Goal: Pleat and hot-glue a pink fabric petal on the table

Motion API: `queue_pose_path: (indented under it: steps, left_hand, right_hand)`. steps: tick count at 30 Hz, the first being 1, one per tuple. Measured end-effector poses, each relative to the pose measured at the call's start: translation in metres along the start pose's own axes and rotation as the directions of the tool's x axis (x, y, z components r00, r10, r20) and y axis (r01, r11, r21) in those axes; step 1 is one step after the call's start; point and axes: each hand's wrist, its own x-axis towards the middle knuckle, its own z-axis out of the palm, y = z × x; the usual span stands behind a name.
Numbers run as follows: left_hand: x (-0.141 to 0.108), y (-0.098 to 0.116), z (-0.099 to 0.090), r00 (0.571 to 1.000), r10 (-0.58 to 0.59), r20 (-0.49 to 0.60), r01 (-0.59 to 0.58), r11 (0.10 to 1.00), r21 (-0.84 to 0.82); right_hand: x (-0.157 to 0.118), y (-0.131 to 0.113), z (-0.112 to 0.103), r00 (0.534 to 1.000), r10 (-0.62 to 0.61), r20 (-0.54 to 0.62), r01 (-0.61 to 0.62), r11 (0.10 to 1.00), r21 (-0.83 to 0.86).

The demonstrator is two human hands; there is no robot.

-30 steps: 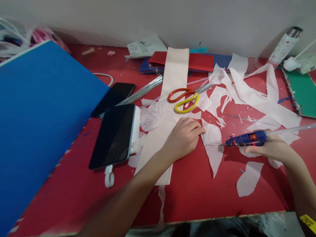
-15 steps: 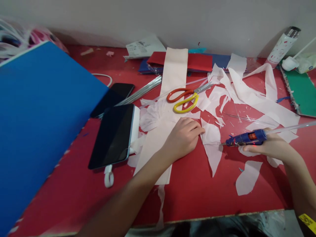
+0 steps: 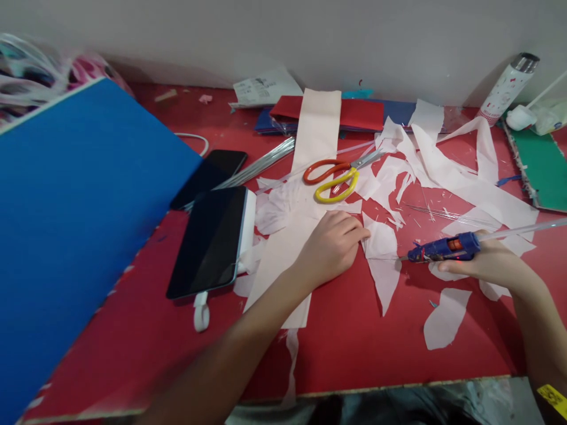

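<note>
while right hand (image 3: 491,265) grips glue gun (image 3: 443,248); left fingers (image 3: 349,227) curl on paper strip (image 3: 283,260)

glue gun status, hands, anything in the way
Right hand gripping blue hot glue gun, nozzle beside pale pink paper scrap. Left hand resting on long pale pink paper strip. Orange-and-yellow scissors lying across strip, past left hand.

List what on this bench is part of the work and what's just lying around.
Part of the work: left hand on the pale paper strip; right hand holding the glue gun; probably the scissors and paper scraps.

Just lying about: tablet, phone, water bottle, blue board.
</note>
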Motion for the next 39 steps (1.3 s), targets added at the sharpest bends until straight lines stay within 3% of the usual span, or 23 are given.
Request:
queue_pose_path:
  steps: [12, 16, 19, 24, 27, 29, 34, 39]
  left_hand:
    - [0.0, 0.0, -0.001, 0.999, 0.019, -0.031, -0.019, 1.0, 0.013]
    - [0.0, -0.001, -0.002, 0.999, -0.012, -0.032, 0.013, 1.0, 0.026]
    - [0.0, -0.001, -0.002, 0.999, -0.022, -0.047, 0.024, 0.999, 0.033]
    - [0.001, -0.001, -0.002, 0.996, -0.087, -0.028, 0.088, 0.994, 0.065]
    - [0.001, -0.002, -0.001, 0.992, -0.126, -0.005, 0.126, 0.99, 0.069]
    - [0.0, -0.002, -0.001, 0.99, -0.143, 0.005, 0.142, 0.988, 0.065]
    - [0.0, -0.002, -0.002, 0.986, -0.167, 0.003, 0.167, 0.984, 0.056]
    - [0.001, -0.001, -0.003, 0.989, -0.148, -0.012, 0.149, 0.987, 0.063]
  right_hand:
    - [0.003, 0.001, 0.001, 0.999, -0.044, 0.027, 0.044, 0.999, 0.012]
    - [0.004, 0.004, 0.001, 0.999, 0.01, 0.052, -0.012, 1.0, 0.026]
    - [0.002, 0.004, 0.002, 0.999, 0.024, -0.031, -0.023, 0.999, 0.028]
    - [-0.002, 0.0, 0.002, 0.974, -0.067, -0.219, 0.11, 0.975, 0.192]
    - [-0.002, -0.002, 0.001, 0.946, -0.146, -0.289, 0.231, 0.929, 0.289]
    - [0.0, -0.003, 0.0, 0.922, -0.133, -0.363, 0.253, 0.918, 0.306]
    - [0.007, -0.001, -0.003, 0.835, -0.033, -0.55, 0.187, 0.956, 0.227]
    - [0.009, 0.0, -0.007, 0.708, 0.088, -0.701, 0.129, 0.96, 0.25]
